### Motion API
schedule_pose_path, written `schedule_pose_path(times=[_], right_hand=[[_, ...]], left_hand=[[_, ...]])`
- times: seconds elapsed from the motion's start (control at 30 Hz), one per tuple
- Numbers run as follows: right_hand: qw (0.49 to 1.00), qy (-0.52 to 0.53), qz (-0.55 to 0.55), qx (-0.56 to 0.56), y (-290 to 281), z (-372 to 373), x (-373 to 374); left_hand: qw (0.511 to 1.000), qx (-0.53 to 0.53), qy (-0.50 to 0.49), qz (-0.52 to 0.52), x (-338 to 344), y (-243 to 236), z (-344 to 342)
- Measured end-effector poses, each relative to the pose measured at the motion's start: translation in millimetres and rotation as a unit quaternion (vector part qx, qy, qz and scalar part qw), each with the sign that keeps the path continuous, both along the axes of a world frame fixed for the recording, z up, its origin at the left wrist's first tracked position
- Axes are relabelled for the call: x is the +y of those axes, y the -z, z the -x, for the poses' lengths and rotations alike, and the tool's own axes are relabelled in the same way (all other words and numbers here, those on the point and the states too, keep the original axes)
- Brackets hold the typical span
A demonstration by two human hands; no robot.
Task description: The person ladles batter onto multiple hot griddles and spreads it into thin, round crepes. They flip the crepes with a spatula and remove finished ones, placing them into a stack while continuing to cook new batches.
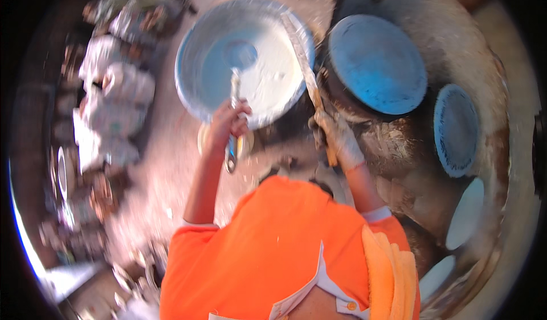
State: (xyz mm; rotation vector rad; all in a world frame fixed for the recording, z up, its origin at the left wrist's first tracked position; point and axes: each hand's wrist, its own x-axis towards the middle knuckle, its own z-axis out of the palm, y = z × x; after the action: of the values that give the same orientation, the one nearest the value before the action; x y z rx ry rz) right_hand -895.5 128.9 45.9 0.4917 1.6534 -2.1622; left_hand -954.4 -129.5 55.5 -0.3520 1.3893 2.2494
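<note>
My left hand (227,123) is closed round a slim metal-handled utensil (231,156). Its far end is coated white and reaches over a large round basin (191,95); the shape of that end is too blurred to tell. Pale, creamy liquid (276,80) covers part of the basin's inside. In my right hand (340,139) is a long, flat wooden stick (307,72), gripped near its lower end. The stick slants up across the basin's right side, its upper part smeared white. Pale residue marks my right hand.
A row of round, bluish flat surfaces, the large one (379,63), a smaller one (456,129) and paler ones (466,213), runs along a curved earthen structure (478,52) on the right. White bags (119,109) and split wood lie at left. A pale round container (248,143) stands below the basin.
</note>
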Motion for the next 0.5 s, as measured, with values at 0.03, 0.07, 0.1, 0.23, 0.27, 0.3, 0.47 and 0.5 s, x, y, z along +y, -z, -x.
schedule_pose_path(times=[0.03,0.07,0.1,0.23,0.27,0.3,0.47,0.5], right_hand=[[0.992,-0.021,0.083,-0.088,8,2,0],[0.982,-0.033,0.073,-0.170,0,4,-11],[0.969,-0.033,0.053,-0.239,-8,14,-17],[0.942,-0.075,0.271,-0.185,133,74,-41],[0.955,-0.054,0.217,-0.193,121,68,-58],[0.972,-0.028,0.150,-0.178,99,67,-67],[0.966,-0.108,0.066,-0.227,122,46,-32],[0.969,-0.172,-0.015,-0.176,144,56,-41]], left_hand=[[0.999,0.003,-0.048,-0.005,-9,-9,-13],[0.998,-0.012,-0.066,0.017,-21,-13,-26],[0.997,-0.018,-0.073,0.030,-30,-14,-26],[0.992,-0.036,-0.084,0.082,-25,6,9],[0.995,-0.029,-0.055,0.081,-25,14,18],[0.995,-0.024,0.000,0.095,-42,49,19],[0.965,-0.164,0.018,0.206,-31,199,12],[0.954,-0.199,0.039,0.222,-31,252,19]])
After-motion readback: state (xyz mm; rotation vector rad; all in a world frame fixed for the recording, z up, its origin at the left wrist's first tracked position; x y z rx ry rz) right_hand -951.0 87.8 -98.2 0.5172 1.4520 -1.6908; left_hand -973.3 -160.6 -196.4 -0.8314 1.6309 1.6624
